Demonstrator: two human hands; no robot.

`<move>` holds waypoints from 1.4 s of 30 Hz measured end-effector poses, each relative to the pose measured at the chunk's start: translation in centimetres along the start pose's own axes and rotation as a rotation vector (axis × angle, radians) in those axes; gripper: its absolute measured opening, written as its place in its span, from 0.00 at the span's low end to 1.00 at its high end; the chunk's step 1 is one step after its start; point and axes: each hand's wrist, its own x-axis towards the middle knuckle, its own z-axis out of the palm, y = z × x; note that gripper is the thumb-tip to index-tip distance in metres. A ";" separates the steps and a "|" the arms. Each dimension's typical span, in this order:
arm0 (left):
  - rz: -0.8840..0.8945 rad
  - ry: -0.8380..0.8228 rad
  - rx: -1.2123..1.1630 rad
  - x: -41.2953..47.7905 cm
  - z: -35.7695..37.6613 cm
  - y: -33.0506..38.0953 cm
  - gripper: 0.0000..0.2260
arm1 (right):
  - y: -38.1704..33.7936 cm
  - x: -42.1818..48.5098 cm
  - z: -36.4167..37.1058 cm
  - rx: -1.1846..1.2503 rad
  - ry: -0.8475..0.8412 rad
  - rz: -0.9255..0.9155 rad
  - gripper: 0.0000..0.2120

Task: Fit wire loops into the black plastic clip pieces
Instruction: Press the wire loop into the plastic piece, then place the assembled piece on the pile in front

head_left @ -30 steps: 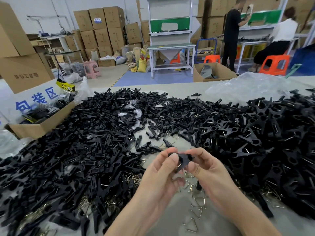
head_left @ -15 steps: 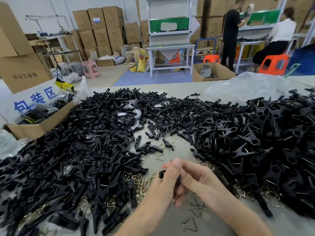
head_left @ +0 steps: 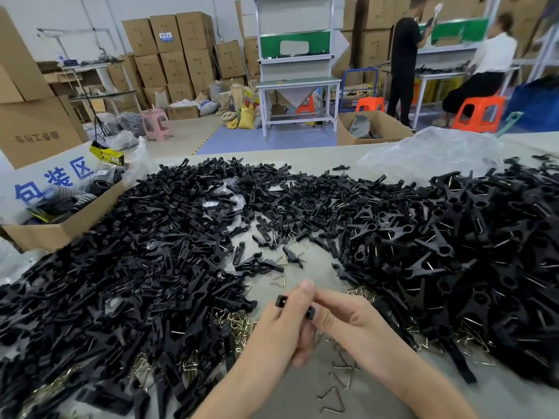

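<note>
Okay, head view, the only one. Both hands meet low in the middle, above the grey table (head_left: 281,397). The left hand (head_left: 282,326) is curled round a black clip piece (head_left: 280,301), thumb laid along the top. The right hand (head_left: 348,317) pinches the same piece at its other end, fingers bent in toward the left thumb. Only the two ends of the piece show past the fingers. I can't tell whether a wire loop sits in it.

A big pile of loose black pieces (head_left: 136,282) is on the left, and another pile of clips with wire showing (head_left: 453,252) is on the right. A heap of wire loops (head_left: 239,323) lies just left of the hands, at the edge of the left pile. A few single loops (head_left: 334,399) lie on the table below the hands.

A cardboard box (head_left: 60,229) sits at the far left of the table, and a clear plastic bag (head_left: 423,155) is at the far right. Behind, one person stands (head_left: 403,62), another sits (head_left: 490,65) on an orange stool (head_left: 481,111), and stacked cartons (head_left: 175,46) line the wall.
</note>
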 end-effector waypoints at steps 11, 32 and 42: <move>0.122 -0.173 -0.046 -1.3 0.9 2.2 0.26 | -3.1 3.0 -5.3 0.522 0.565 -0.095 0.31; -0.001 0.007 1.624 6.7 -6.9 4.7 0.15 | 2.1 0.2 -1.7 -0.286 0.511 -0.046 0.10; 0.505 0.239 1.033 0.2 -0.7 2.2 0.14 | 2.1 0.5 0.4 -0.237 0.396 -0.018 0.09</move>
